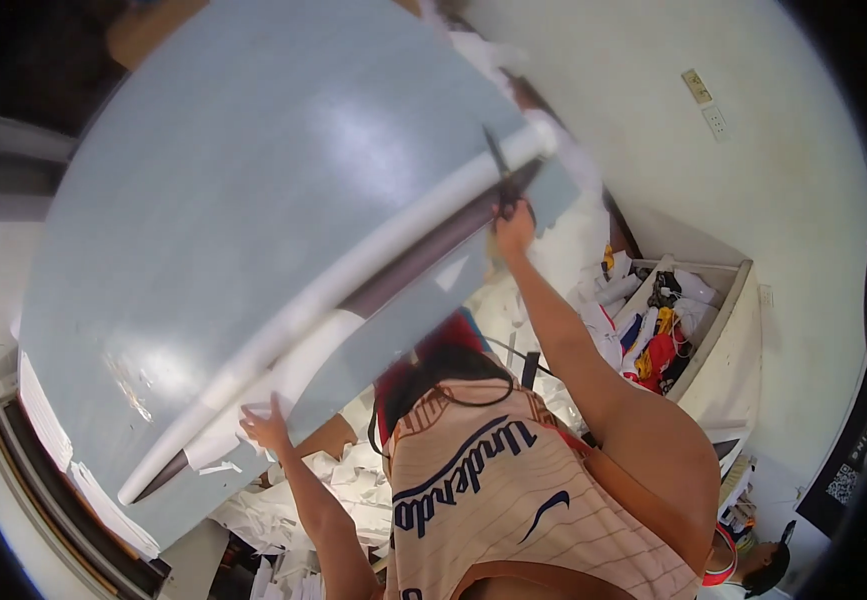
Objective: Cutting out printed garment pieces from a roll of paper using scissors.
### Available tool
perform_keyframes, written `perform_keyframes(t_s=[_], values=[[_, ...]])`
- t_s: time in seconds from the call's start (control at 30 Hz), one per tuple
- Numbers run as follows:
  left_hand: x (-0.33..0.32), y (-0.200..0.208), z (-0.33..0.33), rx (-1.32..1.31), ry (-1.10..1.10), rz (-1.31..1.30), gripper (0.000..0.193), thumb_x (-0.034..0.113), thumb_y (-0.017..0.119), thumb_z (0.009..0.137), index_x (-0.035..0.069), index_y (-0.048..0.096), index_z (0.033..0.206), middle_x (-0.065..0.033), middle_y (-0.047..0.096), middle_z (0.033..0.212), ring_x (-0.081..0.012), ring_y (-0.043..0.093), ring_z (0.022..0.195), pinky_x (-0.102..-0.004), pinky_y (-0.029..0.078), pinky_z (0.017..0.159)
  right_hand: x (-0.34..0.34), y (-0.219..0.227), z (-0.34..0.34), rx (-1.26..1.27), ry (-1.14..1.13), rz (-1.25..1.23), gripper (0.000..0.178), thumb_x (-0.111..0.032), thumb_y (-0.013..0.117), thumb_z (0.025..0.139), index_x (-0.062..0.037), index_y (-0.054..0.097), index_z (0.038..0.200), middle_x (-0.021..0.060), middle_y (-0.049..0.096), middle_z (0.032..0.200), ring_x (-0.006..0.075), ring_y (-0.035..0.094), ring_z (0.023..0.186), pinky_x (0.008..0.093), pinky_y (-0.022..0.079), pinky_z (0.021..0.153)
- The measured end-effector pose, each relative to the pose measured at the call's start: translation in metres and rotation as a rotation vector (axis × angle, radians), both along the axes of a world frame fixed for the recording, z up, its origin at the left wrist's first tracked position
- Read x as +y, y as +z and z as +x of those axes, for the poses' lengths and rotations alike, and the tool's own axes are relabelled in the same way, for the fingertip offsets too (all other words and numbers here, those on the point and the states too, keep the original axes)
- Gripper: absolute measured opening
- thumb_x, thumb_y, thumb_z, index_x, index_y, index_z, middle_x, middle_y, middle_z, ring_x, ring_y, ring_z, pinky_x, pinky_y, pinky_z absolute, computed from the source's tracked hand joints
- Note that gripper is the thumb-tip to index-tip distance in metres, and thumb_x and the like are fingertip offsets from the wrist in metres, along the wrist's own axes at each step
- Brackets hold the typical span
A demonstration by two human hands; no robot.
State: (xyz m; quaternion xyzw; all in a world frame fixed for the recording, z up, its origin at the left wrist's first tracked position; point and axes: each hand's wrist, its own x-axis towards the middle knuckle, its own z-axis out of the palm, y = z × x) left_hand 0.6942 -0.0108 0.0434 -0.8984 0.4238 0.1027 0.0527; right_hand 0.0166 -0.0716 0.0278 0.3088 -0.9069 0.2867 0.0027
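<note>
A long white roll of sheet material (pixel 353 270) lies slantwise across a large blue-grey tabletop (pixel 243 130). Along its near side runs a dark strip (pixel 423 240), and a loose white flap (pixel 308 355) spreads toward me. My right hand (pixel 515 228) is closed around dark scissors (pixel 498 160) near the far right end of the roll; the blades point up and away, slightly blurred. At the near left end, my left hand (pixel 268 432) rests by the edge of the white flap, thumb and fingers apart. Whether it presses on the sheet is hard to see.
White paper scraps (pixel 298 490) are heaped below the table's near edge. On the right, a wooden bin (pixel 743 300) holds coloured cloth pieces against the pale wall (pixel 753 200). Another person in a black cap (pixel 768 568) shows at lower right. Stacked white sheets (pixel 43 410) lie at left.
</note>
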Motion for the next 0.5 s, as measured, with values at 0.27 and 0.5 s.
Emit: perform_keyframes(t_s=[0.27,0.5], values=[[0.02,-0.019,0.034,0.035,-0.181,-0.148,0.097,0.065,0.076,0.079,0.013,0.041,0.153,-0.0332,0.037,0.152,-0.049,0.037,0.141,-0.0583,0.034,0.112,-0.036,-0.014,-0.071,0.118,-0.288,-0.058,0.037,-0.026,0.083,0.078,-0.0016,0.06,0.094,0.0149,0.064,0.089,0.0371,0.063,0.084,0.048,0.048,0.079],[-0.004,-0.03,0.027,0.103,-0.186,-0.13,0.101,0.057,0.083,0.076,0.007,0.039,0.153,-0.0381,0.037,0.147,-0.0541,0.037,0.138,-0.0598,0.034,0.111,-0.034,-0.016,-0.135,0.062,-0.501,-0.01,0.052,-0.045,0.083,0.078,-0.0008,0.065,0.1,0.0181,0.068,0.098,0.0395,0.066,0.094,0.0474,0.051,0.084]])
